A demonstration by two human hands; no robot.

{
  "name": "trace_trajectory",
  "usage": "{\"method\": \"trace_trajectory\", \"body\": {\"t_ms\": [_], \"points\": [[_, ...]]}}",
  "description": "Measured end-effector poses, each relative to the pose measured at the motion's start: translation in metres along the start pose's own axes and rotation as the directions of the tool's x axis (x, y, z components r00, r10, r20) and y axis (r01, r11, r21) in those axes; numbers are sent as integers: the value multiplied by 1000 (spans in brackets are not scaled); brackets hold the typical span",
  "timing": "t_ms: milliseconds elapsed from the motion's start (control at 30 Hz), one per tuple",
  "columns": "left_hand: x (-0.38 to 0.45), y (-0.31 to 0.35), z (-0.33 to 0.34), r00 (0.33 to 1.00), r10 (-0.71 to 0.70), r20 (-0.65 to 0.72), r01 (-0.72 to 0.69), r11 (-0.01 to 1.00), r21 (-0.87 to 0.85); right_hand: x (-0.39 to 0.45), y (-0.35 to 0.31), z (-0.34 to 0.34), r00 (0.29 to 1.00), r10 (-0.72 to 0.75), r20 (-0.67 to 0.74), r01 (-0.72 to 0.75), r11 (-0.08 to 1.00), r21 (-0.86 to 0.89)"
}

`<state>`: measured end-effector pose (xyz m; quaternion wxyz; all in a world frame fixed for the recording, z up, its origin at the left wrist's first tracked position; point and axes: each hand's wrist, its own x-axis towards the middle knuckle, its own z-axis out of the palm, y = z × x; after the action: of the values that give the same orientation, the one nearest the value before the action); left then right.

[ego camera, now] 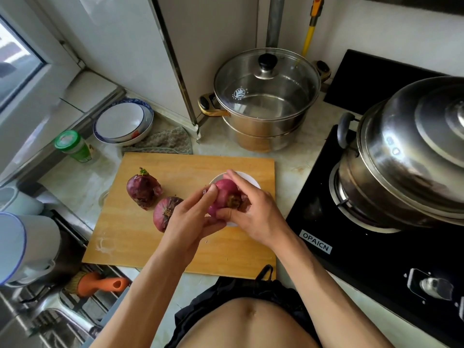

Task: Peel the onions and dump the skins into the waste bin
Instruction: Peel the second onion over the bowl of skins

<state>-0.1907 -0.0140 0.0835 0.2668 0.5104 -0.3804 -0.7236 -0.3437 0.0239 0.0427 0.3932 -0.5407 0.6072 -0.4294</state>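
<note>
I hold a red onion [224,194] above a wooden cutting board [140,237], root end toward me. My left hand [193,217] cups it from below and the left, fingers curled round it. My right hand [253,209] grips it from the right, thumb pressed near the root where loose dry skin [244,203] sticks out. Two unpeeled red onions lie on the board: one [143,190] with a green sprout at the left, another [165,213] partly behind my left hand. A white bowl [247,178] sits under the held onion. No waste bin is in view.
A steel steamer pot with glass lid [266,99] stands behind the board. A black gas stove [376,242] with a large lidded steel pot [411,156] is at the right. Stacked bowls [123,121], a green-capped jar [72,146], a sink [50,312] and an orange brush [100,283] are at the left.
</note>
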Motion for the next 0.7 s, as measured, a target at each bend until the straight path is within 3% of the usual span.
{"method": "trace_trajectory", "body": {"t_ms": [133,400,533,700], "points": [[-2,5,-1,998,-48,37,54,984,-168,-2,2,0,999,0,-39,1,999,42],[-15,2,-4,994,-105,26,107,915,-388,-5,5,5,999,-16,52,11,995,96],[-21,2,-10,992,-122,2,117,945,-306,-8,5,11,998,-55,19,53,992,112],[-30,6,-23,988,-157,11,152,939,-308,-11,-10,24,990,-6,-144,52,947,316]]}}
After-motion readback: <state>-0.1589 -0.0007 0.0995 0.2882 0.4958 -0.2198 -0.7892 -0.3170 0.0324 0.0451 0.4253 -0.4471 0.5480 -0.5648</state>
